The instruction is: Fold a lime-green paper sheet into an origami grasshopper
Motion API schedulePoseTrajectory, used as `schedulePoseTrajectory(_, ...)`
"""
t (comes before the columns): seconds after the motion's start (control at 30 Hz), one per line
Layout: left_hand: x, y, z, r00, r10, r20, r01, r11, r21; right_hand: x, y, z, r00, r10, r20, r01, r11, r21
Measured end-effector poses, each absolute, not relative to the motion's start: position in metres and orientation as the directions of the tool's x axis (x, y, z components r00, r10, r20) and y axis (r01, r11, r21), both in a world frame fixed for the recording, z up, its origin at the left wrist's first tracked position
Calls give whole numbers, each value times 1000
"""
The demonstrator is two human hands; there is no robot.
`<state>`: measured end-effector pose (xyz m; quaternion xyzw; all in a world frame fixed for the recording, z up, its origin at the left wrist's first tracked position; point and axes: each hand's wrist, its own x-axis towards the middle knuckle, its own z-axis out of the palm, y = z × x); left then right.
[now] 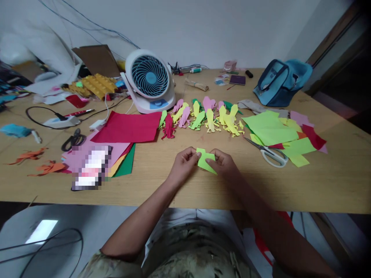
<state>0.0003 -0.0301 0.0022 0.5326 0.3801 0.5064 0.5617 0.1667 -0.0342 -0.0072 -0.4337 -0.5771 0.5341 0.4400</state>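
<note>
Wooden bench (pixel 162 204), pale wall (pixel 199 34) behind. Lime-green paper piece (pixel 203 165) over bench front, between left hand (pixel 184 160) and right hand (pixel 225 164); fingers of each pinch its nearest edge; long axis slants down rightward. Scissors (pixel 264 150) nearer right hand.

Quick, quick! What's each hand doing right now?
Left hand: closed, pinching the green paper at its left edge.
Right hand: closed, pinching the green paper at its right side.
</note>
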Motion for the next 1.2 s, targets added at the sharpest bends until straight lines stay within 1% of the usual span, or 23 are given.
schedulePoseTrajectory(0.07, 0, -29, 2, 184, 975, 124, -185, -90, 979, 167, -34, -8, -235, 971, 46, 36, 56, -998)
schedulePoseTrajectory(0.1, 0, -29, 1, 175, 974, 142, -178, -110, 978, 168, -34, -8, -228, 972, 54, 66, 71, -995)
schedulePoseTrajectory(0.17, -1, -29, 1, 163, 969, 186, -118, -168, 979, 169, -34, -8, -211, 974, 83, 149, 116, -982)
schedulePoseTrajectory(0.23, -3, -29, 2, 166, 959, 230, -20, -230, 973, 171, -35, -7, -201, 974, 101, 202, 142, -969)
schedulePoseTrajectory(0.3, -5, -29, 2, 166, 951, 260, 58, -273, 960, 173, -35, -5, -196, 976, 95, 197, 134, -971)
schedulePoseTrajectory(0.4, -9, -29, 3, 194, 937, 292, 112, -317, 942, 176, -34, -5, -213, 975, 62, 153, 96, -984)
schedulePoseTrajectory(0.6, -15, -31, 8, 335, 908, 253, 216, -335, 917, 184, -33, -2, -262, 962, 80, 149, 122, -981)
schedulePoseTrajectory(0.73, -18, -33, 15, 429, 853, 297, 293, -443, 847, 188, -33, 4, -281, 958, 54, 124, 92, -988)
schedulePoseTrajectory(0.8, -19, -34, 18, 470, 815, 338, 296, -507, 810, 190, -34, 6, -296, 954, 47, 104, 81, -991)
schedulePoseTrajectory(0.87, -20, -34, 19, 493, 793, 357, 284, -534, 796, 191, -34, 7, -311, 950, 27, 77, 53, -996)
schedulePoseTrajectory(1.1, -19, -36, 21, 504, 784, 362, 209, -517, 830, 191, -34, 10, -367, 929, -36, 51, -19, -999)
schedulePoseTrajectory(1.2, -18, -38, 22, 495, 798, 343, 181, -481, 858, 191, -34, 10, -367, 929, -35, 60, -14, -998)
